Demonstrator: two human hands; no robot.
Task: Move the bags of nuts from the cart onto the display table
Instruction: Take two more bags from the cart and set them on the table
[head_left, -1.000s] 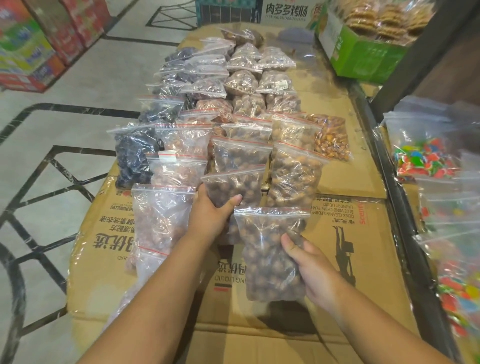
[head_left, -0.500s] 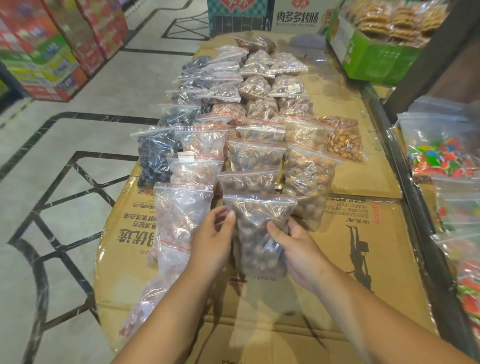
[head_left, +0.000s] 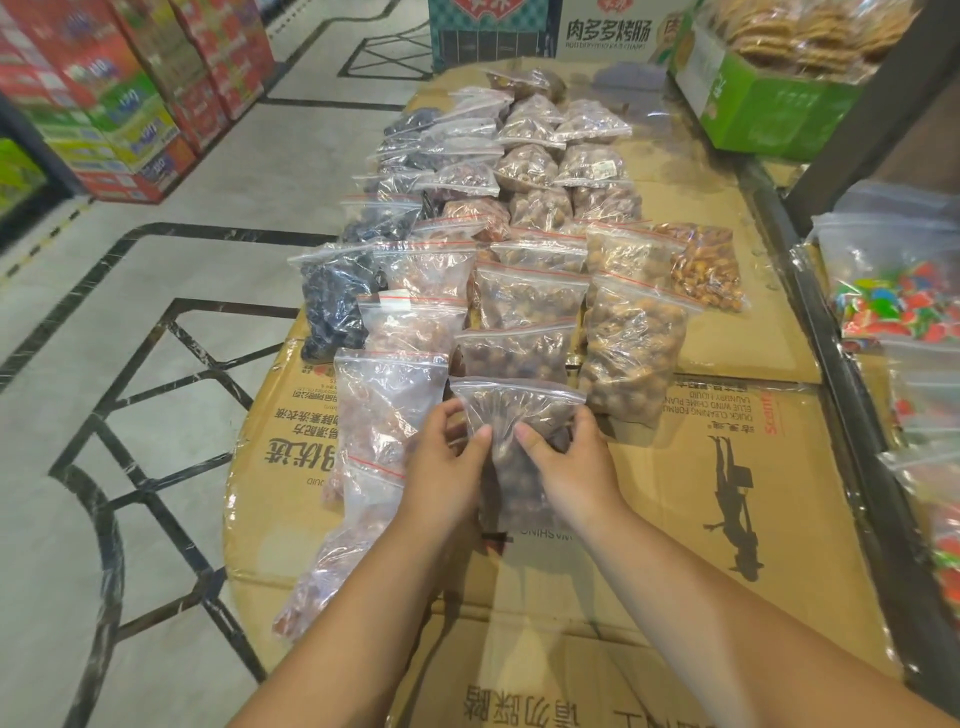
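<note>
Head view, lower centre: my left hand and right hand pinch a clear zip bag of brown nuts from both sides, lining it up below the rows on the cardboard-covered display table.

Rows of nut bags lie on the cardboard-covered table, candy bags at three o'clock.

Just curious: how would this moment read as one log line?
left hand: grip on bag of nuts | right hand: grip on same bag | bag: on display table, middle row
</note>
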